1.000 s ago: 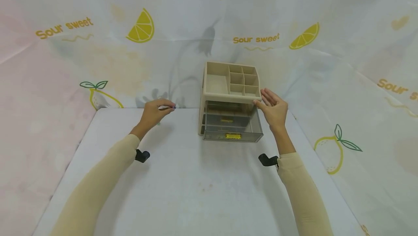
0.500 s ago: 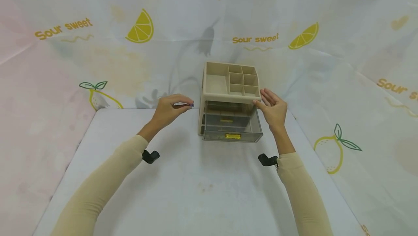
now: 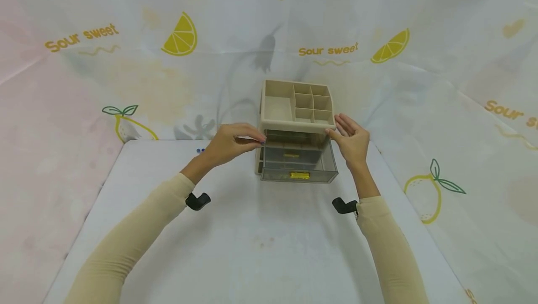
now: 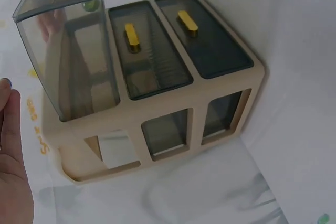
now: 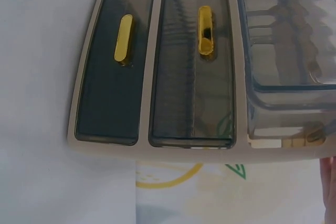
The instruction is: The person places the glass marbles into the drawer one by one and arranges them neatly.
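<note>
A beige desktop drawer organizer (image 3: 277, 125) with smoky clear drawers stands at the back of the table. Its top drawer (image 3: 300, 176) is pulled out, and the lower ones are closed. My left hand (image 3: 233, 144) pinches a tiny blue object (image 3: 262, 143) between thumb and fingertips, at the drawer's upper left side. Most of that object is hidden by the fingers; a speck of blue also shows in the left wrist view. My right hand (image 3: 352, 141) rests against the organizer's upper right corner, thumb at the front edge and straight fingers along the side.
Small blue pieces (image 3: 200, 150) lie on the white table (image 3: 269, 248) behind the left wrist. Divided compartments (image 3: 313, 103) form the organizer's top. A lemon-printed cloth (image 3: 227, 24) hangs close behind and at both sides.
My left hand has moved right with the tiny blue object, from over the table's left back to the pulled-out drawer. Blue pieces on the table came into view. My right hand has stayed put.
</note>
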The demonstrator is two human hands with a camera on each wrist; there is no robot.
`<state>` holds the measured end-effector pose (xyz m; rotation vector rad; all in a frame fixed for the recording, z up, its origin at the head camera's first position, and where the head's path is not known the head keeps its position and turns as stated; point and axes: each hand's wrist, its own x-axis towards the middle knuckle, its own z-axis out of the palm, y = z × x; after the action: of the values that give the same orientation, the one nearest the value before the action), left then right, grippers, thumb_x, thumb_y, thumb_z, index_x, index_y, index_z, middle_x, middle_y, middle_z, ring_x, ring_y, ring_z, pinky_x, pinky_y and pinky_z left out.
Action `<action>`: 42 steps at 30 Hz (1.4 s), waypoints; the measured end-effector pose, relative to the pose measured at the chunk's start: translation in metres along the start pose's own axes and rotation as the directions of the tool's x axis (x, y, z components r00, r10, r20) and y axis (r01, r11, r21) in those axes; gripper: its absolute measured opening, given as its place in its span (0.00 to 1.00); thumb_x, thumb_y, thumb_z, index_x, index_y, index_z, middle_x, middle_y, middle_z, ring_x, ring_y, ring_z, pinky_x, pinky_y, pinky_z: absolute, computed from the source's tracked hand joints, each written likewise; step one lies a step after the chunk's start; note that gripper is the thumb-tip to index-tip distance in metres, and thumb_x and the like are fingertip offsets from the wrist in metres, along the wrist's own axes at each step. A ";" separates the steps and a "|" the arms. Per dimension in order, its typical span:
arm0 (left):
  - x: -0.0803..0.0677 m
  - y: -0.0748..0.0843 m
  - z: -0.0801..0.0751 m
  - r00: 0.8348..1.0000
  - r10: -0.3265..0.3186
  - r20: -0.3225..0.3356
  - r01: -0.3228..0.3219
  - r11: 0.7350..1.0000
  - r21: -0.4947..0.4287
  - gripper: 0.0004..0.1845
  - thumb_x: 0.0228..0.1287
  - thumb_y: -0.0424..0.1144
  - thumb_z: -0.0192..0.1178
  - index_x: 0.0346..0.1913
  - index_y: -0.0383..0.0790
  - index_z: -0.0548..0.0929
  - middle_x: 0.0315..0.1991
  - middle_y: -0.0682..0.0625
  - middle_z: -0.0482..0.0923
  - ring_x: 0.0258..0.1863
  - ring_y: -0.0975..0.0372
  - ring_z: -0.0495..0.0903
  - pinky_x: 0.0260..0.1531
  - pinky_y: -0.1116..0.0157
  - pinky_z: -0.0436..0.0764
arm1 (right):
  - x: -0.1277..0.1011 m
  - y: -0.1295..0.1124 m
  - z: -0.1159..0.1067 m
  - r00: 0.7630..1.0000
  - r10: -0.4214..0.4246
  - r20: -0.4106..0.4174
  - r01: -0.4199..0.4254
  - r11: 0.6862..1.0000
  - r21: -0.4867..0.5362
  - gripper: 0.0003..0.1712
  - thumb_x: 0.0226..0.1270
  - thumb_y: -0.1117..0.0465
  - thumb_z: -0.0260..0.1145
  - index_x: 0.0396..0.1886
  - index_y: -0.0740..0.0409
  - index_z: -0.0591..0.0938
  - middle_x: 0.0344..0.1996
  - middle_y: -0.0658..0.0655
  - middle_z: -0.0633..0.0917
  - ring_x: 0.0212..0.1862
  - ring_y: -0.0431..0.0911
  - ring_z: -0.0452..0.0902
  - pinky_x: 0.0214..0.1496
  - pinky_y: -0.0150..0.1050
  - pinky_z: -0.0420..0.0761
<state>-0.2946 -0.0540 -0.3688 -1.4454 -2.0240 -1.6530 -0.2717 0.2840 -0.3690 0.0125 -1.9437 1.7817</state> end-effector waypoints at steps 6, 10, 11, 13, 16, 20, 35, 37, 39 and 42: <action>0.012 0.012 0.011 0.979 0.045 0.197 -0.053 0.998 0.035 0.12 0.55 0.23 0.68 0.41 0.38 0.88 0.43 0.49 0.85 0.43 0.60 0.84 0.42 0.67 0.84 | -0.001 0.000 0.001 1.000 0.003 -0.001 -0.003 1.000 0.009 0.35 0.49 0.76 0.75 0.61 0.71 0.76 0.57 0.67 0.79 0.59 0.53 0.77 0.54 0.32 0.78; 0.019 0.017 0.016 0.952 0.041 0.304 -0.068 0.995 0.078 0.12 0.56 0.25 0.69 0.41 0.42 0.89 0.43 0.53 0.84 0.43 0.64 0.83 0.40 0.69 0.84 | -0.001 0.000 0.002 1.000 0.000 0.002 0.000 1.000 0.008 0.36 0.49 0.75 0.76 0.61 0.71 0.76 0.57 0.67 0.79 0.59 0.53 0.77 0.54 0.32 0.78; 0.021 0.017 0.016 0.944 0.029 0.327 -0.061 0.994 0.088 0.11 0.56 0.25 0.68 0.41 0.42 0.89 0.43 0.54 0.84 0.42 0.65 0.83 0.40 0.69 0.83 | -0.001 -0.001 0.002 1.000 -0.001 0.004 0.001 1.000 0.008 0.36 0.49 0.75 0.76 0.61 0.71 0.75 0.57 0.67 0.79 0.59 0.53 0.77 0.54 0.32 0.78; 0.025 0.018 0.017 0.927 -0.001 0.376 -0.043 0.993 0.108 0.10 0.58 0.26 0.67 0.41 0.43 0.88 0.42 0.55 0.84 0.42 0.66 0.82 0.41 0.70 0.83 | -0.001 -0.001 0.002 1.000 -0.004 0.007 0.004 1.000 0.007 0.36 0.49 0.75 0.76 0.61 0.72 0.75 0.57 0.68 0.79 0.59 0.53 0.77 0.55 0.32 0.78; 0.029 0.020 0.018 0.892 -0.045 0.450 -0.023 0.989 0.144 0.09 0.60 0.26 0.66 0.41 0.42 0.88 0.42 0.55 0.84 0.43 0.67 0.81 0.43 0.70 0.82 | -0.001 -0.001 0.002 1.000 -0.007 0.009 0.007 1.000 0.010 0.37 0.49 0.75 0.76 0.61 0.73 0.74 0.57 0.68 0.79 0.59 0.54 0.77 0.55 0.32 0.78; 0.035 0.021 0.021 0.846 -0.081 0.527 -0.043 0.975 0.219 0.08 0.60 0.26 0.66 0.40 0.39 0.88 0.42 0.55 0.84 0.43 0.67 0.81 0.43 0.72 0.81 | -0.001 -0.002 0.002 1.000 -0.012 0.011 0.012 1.000 0.008 0.37 0.49 0.75 0.76 0.61 0.74 0.74 0.57 0.68 0.79 0.59 0.54 0.77 0.55 0.32 0.78; 0.056 0.033 0.046 0.652 -0.357 0.669 0.001 0.883 0.470 0.25 0.58 0.17 0.55 0.17 0.45 0.58 0.19 0.56 0.48 0.21 0.66 0.48 0.24 0.68 0.51 | -0.001 -0.003 0.003 1.000 -0.004 0.009 0.004 1.000 0.006 0.36 0.49 0.75 0.76 0.61 0.72 0.75 0.57 0.68 0.79 0.60 0.56 0.76 0.55 0.32 0.78; 0.057 0.032 0.048 0.638 -0.372 0.674 0.002 0.876 0.481 0.26 0.57 0.16 0.53 0.18 0.47 0.54 0.19 0.56 0.45 0.21 0.65 0.46 0.25 0.67 0.50 | -0.001 -0.003 0.002 1.000 -0.004 0.010 0.004 1.000 0.005 0.36 0.49 0.75 0.76 0.61 0.72 0.75 0.57 0.68 0.79 0.60 0.56 0.76 0.55 0.32 0.78; 0.059 0.031 0.049 0.629 -0.375 0.681 -0.002 0.875 0.484 0.27 0.57 0.15 0.52 0.18 0.47 0.54 0.19 0.56 0.44 0.21 0.65 0.45 0.25 0.67 0.49 | -0.001 -0.003 0.002 1.000 -0.003 0.005 0.003 1.000 0.006 0.36 0.49 0.75 0.76 0.61 0.72 0.75 0.57 0.68 0.79 0.60 0.56 0.76 0.55 0.32 0.78; 0.061 0.030 0.050 0.616 -0.383 0.688 0.000 0.874 0.486 0.26 0.55 0.14 0.51 0.17 0.46 0.54 0.19 0.55 0.45 0.21 0.64 0.45 0.25 0.66 0.50 | -0.001 -0.001 0.001 1.000 -0.004 -0.001 0.004 1.000 0.011 0.36 0.50 0.75 0.76 0.61 0.73 0.74 0.57 0.68 0.79 0.59 0.56 0.76 0.55 0.32 0.78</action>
<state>-0.2829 0.0190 -0.3291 -1.9881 -2.8240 -0.4651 -0.2707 0.2825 -0.3681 0.0200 -1.9320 1.7893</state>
